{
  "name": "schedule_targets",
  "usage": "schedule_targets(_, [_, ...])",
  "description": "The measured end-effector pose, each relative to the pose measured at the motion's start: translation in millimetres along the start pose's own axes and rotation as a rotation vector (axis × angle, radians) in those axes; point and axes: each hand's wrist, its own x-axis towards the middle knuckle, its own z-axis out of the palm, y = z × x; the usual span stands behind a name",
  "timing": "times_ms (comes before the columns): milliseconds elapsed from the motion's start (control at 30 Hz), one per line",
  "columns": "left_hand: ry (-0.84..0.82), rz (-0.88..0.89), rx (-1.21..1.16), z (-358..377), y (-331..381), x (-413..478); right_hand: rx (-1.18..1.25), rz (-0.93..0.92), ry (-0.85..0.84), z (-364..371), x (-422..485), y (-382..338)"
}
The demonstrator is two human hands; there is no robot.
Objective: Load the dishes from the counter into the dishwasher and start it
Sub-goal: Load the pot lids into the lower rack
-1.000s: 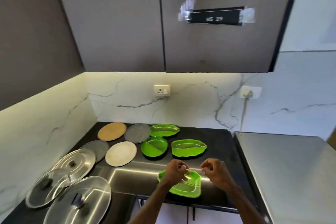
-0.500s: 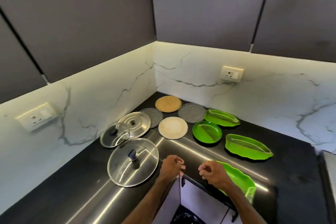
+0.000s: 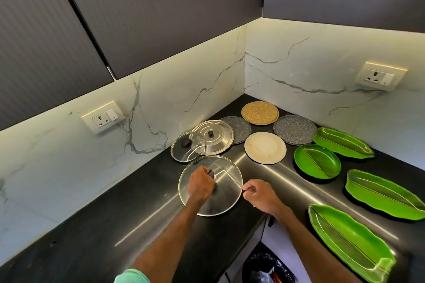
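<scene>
**Large glass lid (image 3: 226, 200): held at the knob**

The large glass lid lies flat on the counter (image 3: 110, 218), near the front edge. We see the left hand (image 3: 199, 185) curled round the lid's black knob. The right hand (image 3: 261, 195), fingers curled, sits just beside the lid's right rim; we cannot tell whether it grips the rim. Behind, a small glass lid (image 3: 187, 148) overlaps a steel lid (image 3: 213, 136). A round green plate (image 3: 317, 161) lies further right.

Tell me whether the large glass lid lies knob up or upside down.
Right way up: the left hand grips the dark knob atop the large glass lid.
</scene>
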Motion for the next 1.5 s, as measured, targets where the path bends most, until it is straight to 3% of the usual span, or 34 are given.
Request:
schedule_targets(267, [-0.088,-0.090,0.046,-10.0,-55.8,92.4,-0.069,0.016,-0.076,81.2,89.4,-63.3])
schedule_targets(533, [-0.088,-0.204,0.024,1.0,-99.7,180.1,-0.262,-0.003,0.063,137.8,134.2,-65.4])
schedule_targets(733, [-0.028,-0.523,-0.323,18.8,-111.6,223.8,-0.161,-0.053,0.120,124.2,135.3,-44.0])
schedule_targets(967, [0.079,-0.762,-0.755,23.9,-102.6,250.9,-0.178,-0.013,0.228,88.0,109.9,-14.1])
schedule_targets(1133, [-0.020,-0.887,-1.080,9.8,-95.9,256.0,-0.172,0.015,0.298,72.4,110.7,-5.0])
schedule_targets(1233, [-0.068,-0.919,-1.185,8.9,-105.1,271.3,-0.147,0.010,0.346,64.4,108.0,1.5])
schedule_targets(1500, [-0.217,-0.764,-1.305,-8.8,-98.7,255.0,-0.141,-0.009,0.422,40.8,93.4,-1.6])
